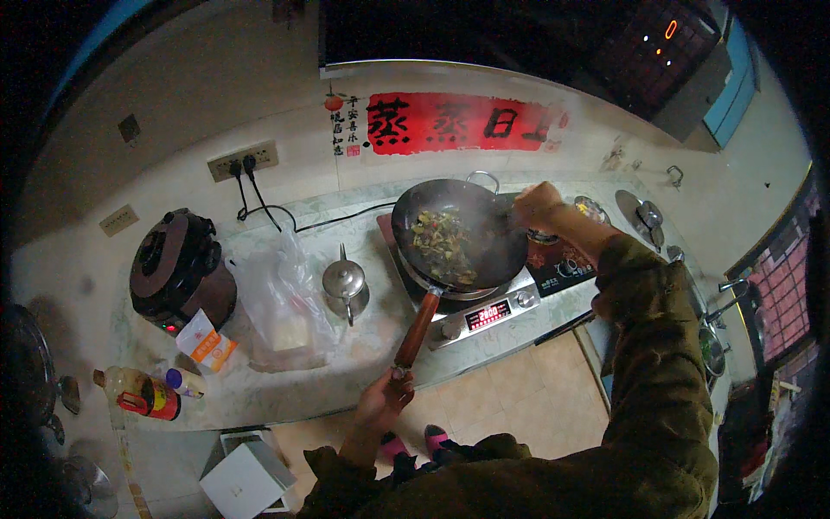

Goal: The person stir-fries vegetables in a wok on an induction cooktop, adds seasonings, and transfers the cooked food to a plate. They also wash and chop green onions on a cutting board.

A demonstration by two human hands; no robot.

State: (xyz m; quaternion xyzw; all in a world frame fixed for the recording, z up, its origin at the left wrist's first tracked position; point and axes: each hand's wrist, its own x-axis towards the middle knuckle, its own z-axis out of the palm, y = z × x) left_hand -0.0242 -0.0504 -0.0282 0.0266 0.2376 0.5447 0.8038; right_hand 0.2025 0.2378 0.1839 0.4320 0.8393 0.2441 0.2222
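A dark wok (415, 194) with a wooden handle (418, 331) sits on an induction cooker (457, 331) whose red display is lit. Chopped greenish-brown food (441, 240) lies in the wok's left half, and steam blurs the right half. My left hand (382, 402) is closed around the tip of the wooden handle. Over the wok's right rim, my right hand (538, 204) is curled into a fist. Whatever it may hold is hidden by the fingers and the steam.
Left of the cooker stand a small metal lidded pot (343, 280), a clear plastic bag (282, 311), an electric pressure cooker (185, 272), an orange-white packet (206, 340) and a bottle (139, 392). A second, black cooktop (554, 263) and a metal lid (642, 214) lie right. A range hood (486, 39) overhangs.
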